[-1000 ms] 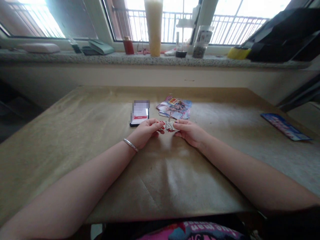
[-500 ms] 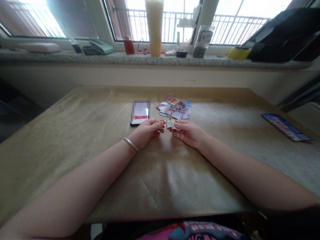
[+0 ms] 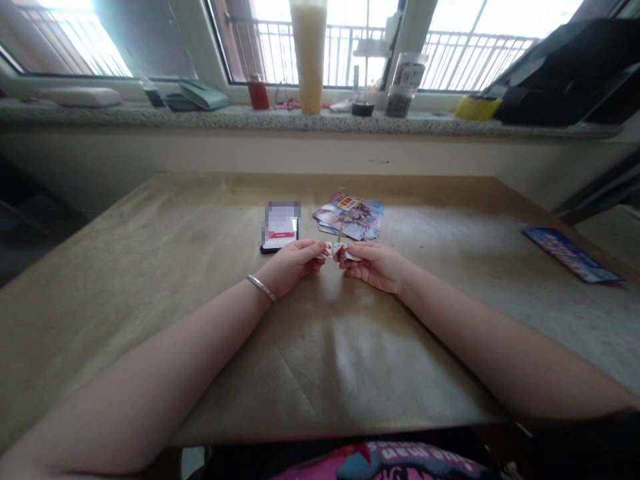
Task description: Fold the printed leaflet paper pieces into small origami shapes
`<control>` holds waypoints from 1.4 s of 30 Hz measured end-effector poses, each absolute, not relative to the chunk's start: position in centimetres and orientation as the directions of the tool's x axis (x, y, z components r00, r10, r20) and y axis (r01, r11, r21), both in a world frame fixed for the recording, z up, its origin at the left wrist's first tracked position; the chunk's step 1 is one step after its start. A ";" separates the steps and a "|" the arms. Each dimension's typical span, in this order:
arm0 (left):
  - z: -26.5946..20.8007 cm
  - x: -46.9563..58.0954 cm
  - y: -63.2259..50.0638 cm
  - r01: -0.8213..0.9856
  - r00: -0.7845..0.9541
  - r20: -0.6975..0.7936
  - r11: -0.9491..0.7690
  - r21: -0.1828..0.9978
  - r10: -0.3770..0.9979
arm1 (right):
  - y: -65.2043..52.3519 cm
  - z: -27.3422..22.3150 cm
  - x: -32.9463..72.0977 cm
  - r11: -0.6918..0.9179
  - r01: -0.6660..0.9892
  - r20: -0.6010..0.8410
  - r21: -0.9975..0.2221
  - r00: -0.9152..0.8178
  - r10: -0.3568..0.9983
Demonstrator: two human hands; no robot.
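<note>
Between my two hands is a small folded piece of printed paper point(image 3: 340, 252), whitish with dark and red marks. My left hand point(image 3: 299, 259), with a silver bangle on the wrist, pinches its left end. Thumb and fingers of my right hand point(image 3: 373, 264) close on its right end. A thin pointed bit sticks up from the paper's middle. Fingers cover both ends, so its full shape is hidden. Just beyond my left hand lies a phone point(image 3: 281, 230) with its screen lit. Behind the paper is a stack of colourful printed sheets point(image 3: 353, 217).
A blue printed strip or packet point(image 3: 573, 255) lies on the right of the brown-covered table point(image 3: 150, 267). Along the granite windowsill point(image 3: 200, 119) stand a tall yellowish cup point(image 3: 310, 60), a red-capped jar point(image 3: 259, 93), a clear container point(image 3: 404, 87) and a black bag point(image 3: 555, 73).
My fingers have shifted slightly on the paper; its middle looks more bunched, and more red print shows near my left thumb. The phone and the sheets stay put.
</note>
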State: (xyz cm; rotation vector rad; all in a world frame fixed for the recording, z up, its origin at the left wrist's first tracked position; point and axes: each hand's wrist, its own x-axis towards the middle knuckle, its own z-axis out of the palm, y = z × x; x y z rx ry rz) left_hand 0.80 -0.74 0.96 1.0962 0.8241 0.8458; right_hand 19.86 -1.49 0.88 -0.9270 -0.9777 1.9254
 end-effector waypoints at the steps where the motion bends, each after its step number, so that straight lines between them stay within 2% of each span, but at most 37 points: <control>1: 1.0 0.7 -0.7 -0.167 0.446 -0.145 0.241 0.956 0.883 | -1.5 0.9 19.9 -0.404 -0.296 -0.249 -0.866 -0.446 0.860; 7: 1.6 0.3 -0.4 -0.149 0.544 -0.231 0.364 0.919 0.806 | -1.6 1.1 19.6 -0.382 -0.266 -0.232 -0.885 -0.461 0.857; 13: 1.7 0.8 -0.8 -0.208 0.484 -0.183 0.316 0.926 0.856 | -1.7 1.0 19.3 -0.415 -0.261 -0.287 -0.872 -0.415 0.864; 22: 1.7 0.8 -1.2 -0.230 0.564 -0.177 0.359 0.905 0.807 | -1.8 0.9 19.5 -0.436 -0.439 -0.245 -0.785 -0.426 0.871; 30: 1.7 0.8 -1.3 -0.248 0.575 -0.142 0.338 0.908 0.806 | -1.9 0.8 19.4 -0.439 -0.479 -0.219 -0.760 -0.447 0.867; 36: 1.8 0.8 -1.2 -0.259 0.535 -0.193 0.377 0.890 0.823 | -1.5 0.8 19.5 -0.515 -0.504 -0.323 -0.694 -0.421 0.848; 42: 1.7 0.8 -1.2 -0.280 0.504 -0.187 0.364 0.888 0.843 | -1.3 0.8 19.6 -0.513 -0.562 -0.332 -0.649 -0.397 0.855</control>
